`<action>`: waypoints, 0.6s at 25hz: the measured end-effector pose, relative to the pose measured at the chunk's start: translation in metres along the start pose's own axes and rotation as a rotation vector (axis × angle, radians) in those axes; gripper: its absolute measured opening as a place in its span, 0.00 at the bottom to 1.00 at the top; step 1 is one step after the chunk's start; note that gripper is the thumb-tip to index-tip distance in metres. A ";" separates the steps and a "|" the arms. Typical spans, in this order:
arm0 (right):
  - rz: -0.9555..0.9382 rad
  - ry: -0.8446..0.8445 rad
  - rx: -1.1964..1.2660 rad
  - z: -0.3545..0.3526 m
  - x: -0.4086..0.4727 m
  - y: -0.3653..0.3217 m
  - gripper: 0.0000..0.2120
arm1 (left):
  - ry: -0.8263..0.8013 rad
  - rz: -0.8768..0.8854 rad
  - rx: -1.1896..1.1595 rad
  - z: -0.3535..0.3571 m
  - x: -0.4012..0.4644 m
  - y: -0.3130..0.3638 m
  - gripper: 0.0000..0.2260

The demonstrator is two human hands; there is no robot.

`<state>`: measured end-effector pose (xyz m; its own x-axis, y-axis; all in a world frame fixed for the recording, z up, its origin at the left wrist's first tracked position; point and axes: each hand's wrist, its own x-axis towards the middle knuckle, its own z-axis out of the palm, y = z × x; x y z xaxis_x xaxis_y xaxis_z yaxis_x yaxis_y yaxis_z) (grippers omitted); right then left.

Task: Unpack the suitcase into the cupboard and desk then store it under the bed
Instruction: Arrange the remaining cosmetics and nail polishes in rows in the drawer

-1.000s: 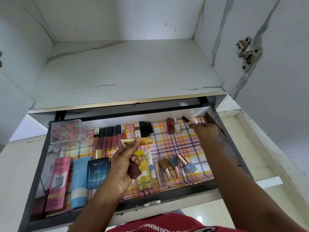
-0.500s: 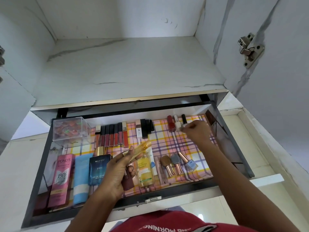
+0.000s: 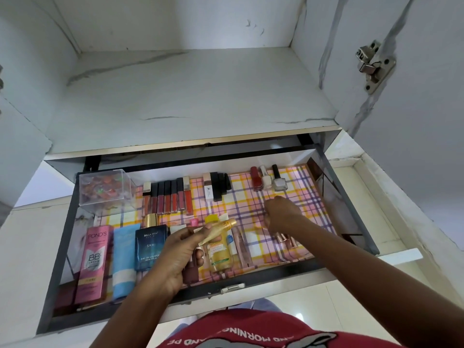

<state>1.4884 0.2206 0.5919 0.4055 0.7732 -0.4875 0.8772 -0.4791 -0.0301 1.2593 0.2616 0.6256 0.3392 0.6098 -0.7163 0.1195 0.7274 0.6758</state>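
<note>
We find that the right hand (image 3: 282, 214) has drawn back toward the near side since half a second ago: it was at the far row by the nail polish bottles (image 3: 268, 179), and it now hovers over the checked liner (image 3: 246, 204) above the rose-capped bottles (image 3: 285, 238) near the drawer front, fingers curled downward; we cannot tell whether it holds anything. The black-capped bottle (image 3: 278, 180) stands upright at the right end of that far row, beside the red and pale ones. The left hand (image 3: 180, 252) remains over the middle of the open drawer (image 3: 62, 272), gripping a gold tube (image 3: 221, 231) between thumb and fingers and a dark maroon item (image 3: 190, 271) low in the palm; the tube now points up and right, above the yellow bottle (image 3: 221, 254). Readable text: the pink carton (image 3: 94, 262) at near left carries "POND'S" and "BB+ CREAM"; the dark blue box (image 3: 150, 247) carries "BELLA VITA", "SKAI" in part, and "EAU DE COLOGNE". The light blue tube (image 3: 124, 262) between them shows no legible print. A clear box (image 3: 106, 189) of small coloured items sits at far left, with a row of lip glosses (image 3: 167, 199) to its right. The red garment (image 3: 251, 332) at the bottom edge bears inverted lettering, "MORNING" among it.
</note>
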 end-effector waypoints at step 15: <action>-0.275 -0.273 0.326 0.002 -0.007 -0.032 0.31 | 0.086 0.093 0.044 0.003 0.009 0.002 0.07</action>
<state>1.4565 0.2296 0.5946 0.0503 0.7735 -0.6318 0.7985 -0.4111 -0.4397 1.2654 0.2676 0.6215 0.2701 0.7002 -0.6609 0.1325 0.6528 0.7458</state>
